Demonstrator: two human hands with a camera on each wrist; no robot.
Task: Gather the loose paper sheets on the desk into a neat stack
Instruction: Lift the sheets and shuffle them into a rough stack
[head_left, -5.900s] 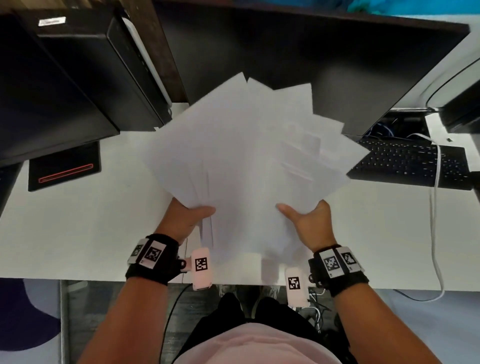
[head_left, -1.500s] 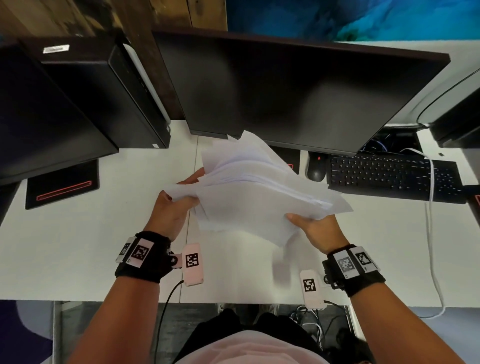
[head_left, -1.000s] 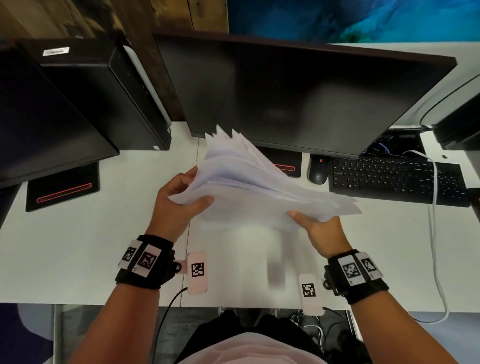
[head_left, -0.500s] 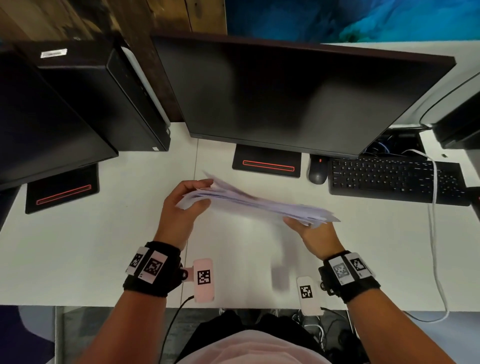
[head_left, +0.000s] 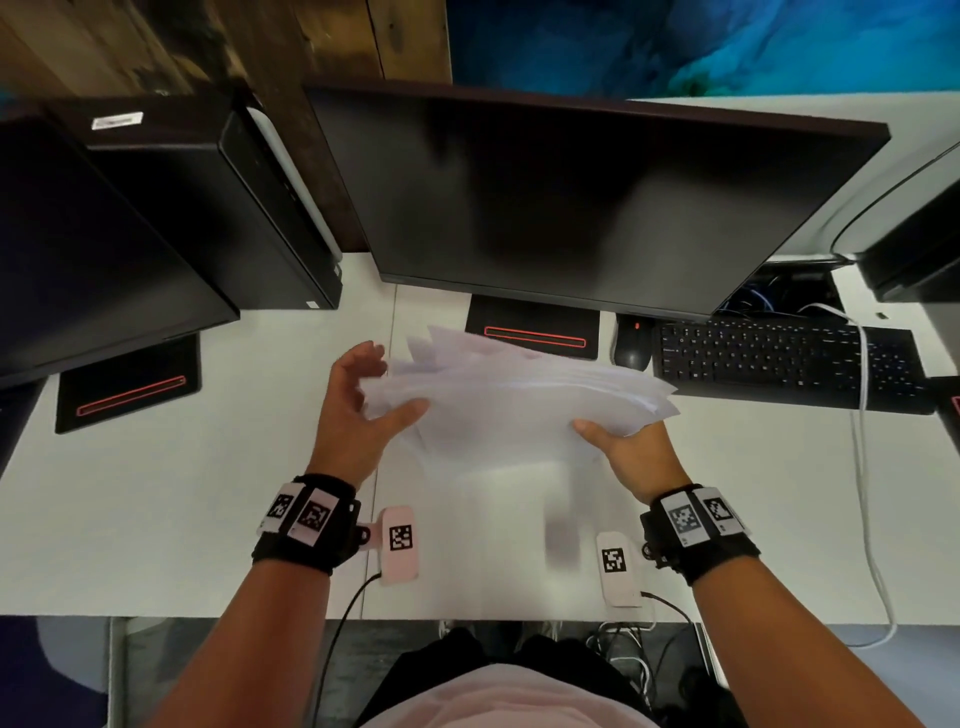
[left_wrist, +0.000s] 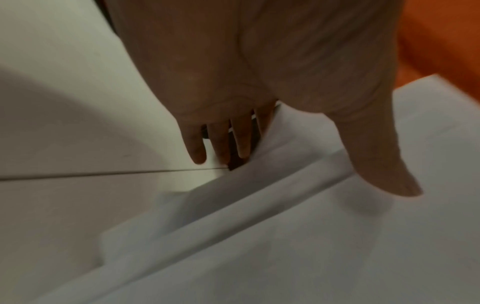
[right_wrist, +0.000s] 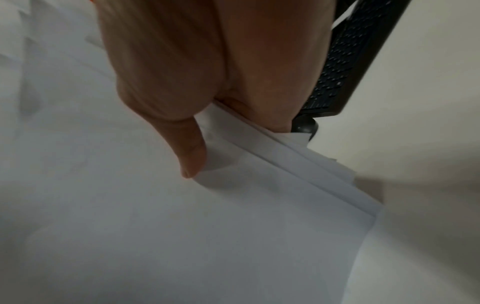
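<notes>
A bundle of white paper sheets (head_left: 519, 400) hangs above the white desk (head_left: 156, 493), its edges fanned and uneven. My right hand (head_left: 610, 441) pinches the bundle's near right corner, thumb on top and fingers hidden underneath; the right wrist view shows that hand (right_wrist: 231, 148) on the offset sheets (right_wrist: 155, 226). My left hand (head_left: 387, 384) stands at the left edge. In the left wrist view its fingers (left_wrist: 221, 144) lie straight along the edge of the sheets (left_wrist: 285, 246), and the thumb reaches over the top sheet.
A dark monitor (head_left: 571, 208) stands just behind the sheets, with its base (head_left: 532, 335) below. A mouse (head_left: 631, 345), a black keyboard (head_left: 779, 364) and a white cable (head_left: 862, 467) lie to the right. A black computer tower (head_left: 208, 208) and another screen (head_left: 78, 260) stand at left.
The bundle, nearly edge-on half a second ago, has tilted so that its top face shows again. My left hand has let go of its grip and spread its fingers at the left edge.
</notes>
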